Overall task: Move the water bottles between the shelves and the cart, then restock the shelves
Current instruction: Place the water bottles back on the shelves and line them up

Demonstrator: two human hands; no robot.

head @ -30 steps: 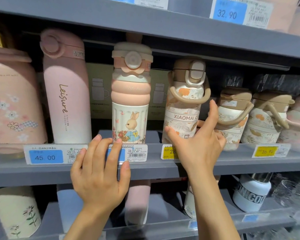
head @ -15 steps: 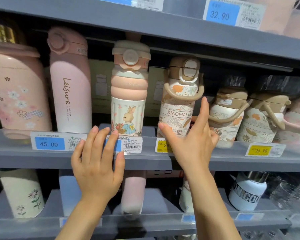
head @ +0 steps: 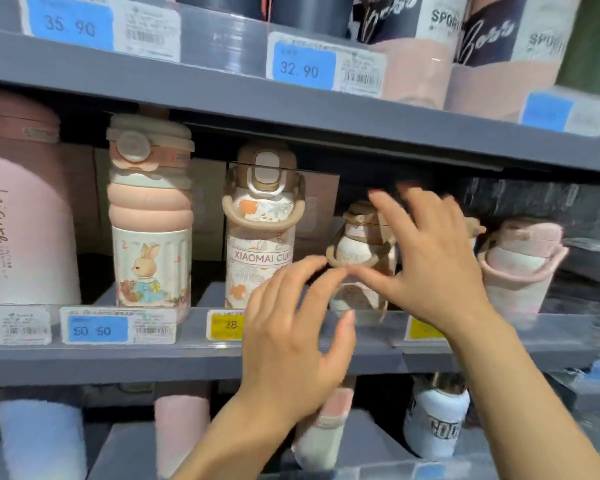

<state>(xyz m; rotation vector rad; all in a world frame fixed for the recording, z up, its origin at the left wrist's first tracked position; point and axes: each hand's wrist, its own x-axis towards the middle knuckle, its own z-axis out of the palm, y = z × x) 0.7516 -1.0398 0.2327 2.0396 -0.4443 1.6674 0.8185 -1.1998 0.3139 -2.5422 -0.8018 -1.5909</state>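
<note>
Several bottles stand in a row on the grey middle shelf [head: 187, 358]. A small brown-lidded floral bottle [head: 357, 251] stands right of the taller XIAOMAI bottle [head: 258, 230]. My right hand [head: 430, 265] is spread just in front of and to the right of the small bottle, fingers straight, holding nothing. My left hand [head: 291, 337] hovers with loosely spread fingers at the shelf edge, below and left of that bottle. A rabbit-print bottle [head: 149, 216] and a pink Leisure bottle [head: 18, 216] stand further left.
A pink bottle [head: 520, 265] stands blurred to the right. The upper shelf [head: 291, 105] hangs low over the lids and carries Sport bottles [head: 420, 50]. The lower shelf holds a white bottle [head: 433, 424] and pink ones [head: 181, 434]. Cardboard boxes [head: 205, 209] sit behind the row.
Both hands have moved right and up: the left from the rabbit bottle's price tag, the right from the XIAOMAI bottle to the small floral bottle. The view has shifted right and closer.
</note>
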